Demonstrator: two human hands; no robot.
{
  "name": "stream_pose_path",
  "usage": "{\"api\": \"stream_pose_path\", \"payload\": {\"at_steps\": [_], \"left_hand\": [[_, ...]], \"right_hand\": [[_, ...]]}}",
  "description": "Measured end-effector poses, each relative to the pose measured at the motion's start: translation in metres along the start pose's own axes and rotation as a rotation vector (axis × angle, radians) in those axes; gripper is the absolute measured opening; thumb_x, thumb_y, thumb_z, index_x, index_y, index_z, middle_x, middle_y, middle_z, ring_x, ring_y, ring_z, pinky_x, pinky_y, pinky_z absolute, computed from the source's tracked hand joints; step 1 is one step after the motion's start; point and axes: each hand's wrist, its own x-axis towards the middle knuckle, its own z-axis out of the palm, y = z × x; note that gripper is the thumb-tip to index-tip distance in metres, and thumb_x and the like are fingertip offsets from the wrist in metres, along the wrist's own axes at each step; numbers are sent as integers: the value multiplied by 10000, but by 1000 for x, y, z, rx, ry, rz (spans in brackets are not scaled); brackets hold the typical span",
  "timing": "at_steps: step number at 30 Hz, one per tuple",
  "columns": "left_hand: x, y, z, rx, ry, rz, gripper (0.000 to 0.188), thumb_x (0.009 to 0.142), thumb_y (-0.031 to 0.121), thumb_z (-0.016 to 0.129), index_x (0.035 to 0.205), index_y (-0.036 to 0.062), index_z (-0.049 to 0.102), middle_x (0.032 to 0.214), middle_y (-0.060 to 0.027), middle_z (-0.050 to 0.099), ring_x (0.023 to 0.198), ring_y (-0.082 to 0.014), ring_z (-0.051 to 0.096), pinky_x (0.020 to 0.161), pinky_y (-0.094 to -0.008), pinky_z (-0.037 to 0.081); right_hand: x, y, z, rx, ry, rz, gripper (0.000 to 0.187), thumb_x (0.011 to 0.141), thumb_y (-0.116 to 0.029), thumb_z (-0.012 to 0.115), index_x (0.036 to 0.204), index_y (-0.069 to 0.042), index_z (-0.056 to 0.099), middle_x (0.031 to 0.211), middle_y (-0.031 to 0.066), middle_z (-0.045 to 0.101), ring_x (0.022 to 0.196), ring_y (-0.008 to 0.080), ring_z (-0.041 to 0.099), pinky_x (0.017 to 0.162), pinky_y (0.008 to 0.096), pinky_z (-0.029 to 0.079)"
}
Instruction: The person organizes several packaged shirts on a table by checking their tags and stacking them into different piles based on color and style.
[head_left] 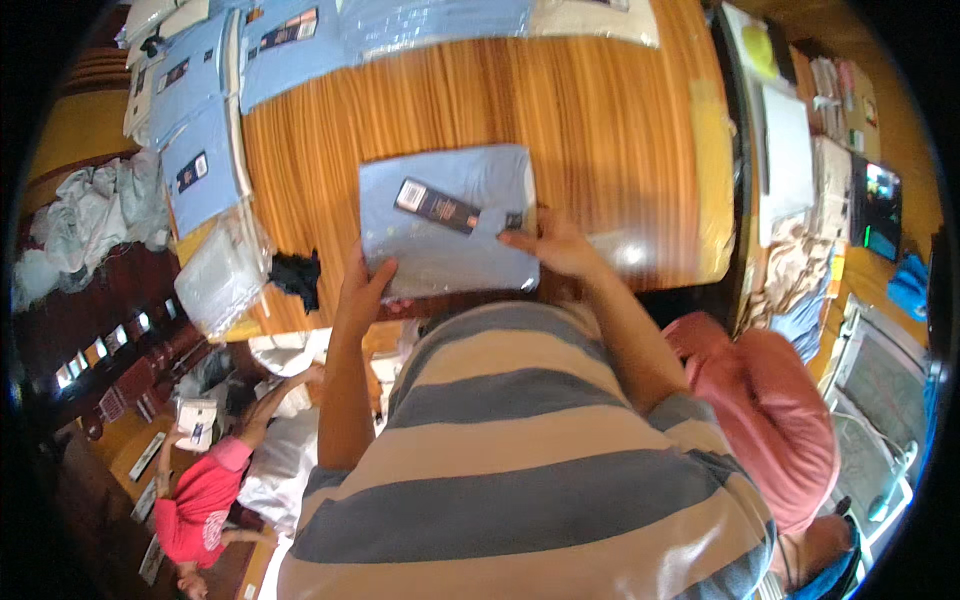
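Observation:
A folded light blue garment in a clear plastic bag (440,262) is held level at the near edge of the wooden table. A dark hang tag with a white label (437,206) lies slantwise on it under the plastic. My left hand (366,283) grips its near left corner, thumb on top and the other fingers mostly hidden beneath. At the right edge my right hand (556,243) pinches the bag, its thumb resting on top beside a small dark square mark.
More bagged blue garments (190,130) line the table's left and far edges. A pile of clear plastic bags (222,275) and a black cloth (296,278) lie at the near left. A person in red (205,500) holds a white package at lower left; another in pink trousers (760,400) is close on the right.

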Motion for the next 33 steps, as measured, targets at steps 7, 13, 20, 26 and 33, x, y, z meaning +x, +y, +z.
{"api": "stream_pose_path", "payload": {"at_steps": [7, 13, 20, 26, 33], "left_hand": [[4, 122, -10, 257, 263, 734, 604, 1013, 78, 686, 1541, 18, 400, 1359, -171, 603, 1263, -239, 598, 1073, -385, 495], [118, 302, -21, 120, 177, 670, 541, 1037, 145, 685, 1497, -23, 457, 1197, -131, 707, 1114, -225, 673, 988, -362, 535], [250, 274, -18, 529, 393, 826, 755, 1007, 191, 746, 1605, -50, 354, 1517, -254, 527, 1436, -282, 473, 1203, -383, 368], [256, 272, 7, 159, 275, 771, 845, 1000, 156, 757, 1632, -84, 250, 1553, -240, 483, 1387, -244, 501, 1176, -354, 389], [265, 272, -2, 156, 349, 840, 822, 1015, 153, 729, 1647, -45, 243, 1628, -270, 395, 1523, -327, 377, 1229, -411, 330]], "right_hand": [[10, -168, -42, -102, 122, -490, 428, 962, -154, 785, 1336, 3, 648, 979, 174, 778, 882, 207, 751, 735, 356, 590], [130, -307, -82, -9, 477, -807, 559, 978, -225, 767, 1394, 77, 547, 961, 205, 751, 795, 221, 712, 713, 341, 569], [211, -283, -123, -534, 754, -820, 522, 938, -313, 776, 1284, 68, 690, 895, 226, 707, 840, 332, 727, 823, 400, 580], [283, -281, -230, 520, 614, -298, 393, 1016, -304, 694, 1248, 12, 669, 962, 91, 672, 800, 199, 684, 690, 320, 596], [355, -295, -241, 857, 594, -198, 301, 971, -266, 754, 1142, -42, 647, 931, 72, 621, 781, 217, 677, 669, 337, 621]]}}
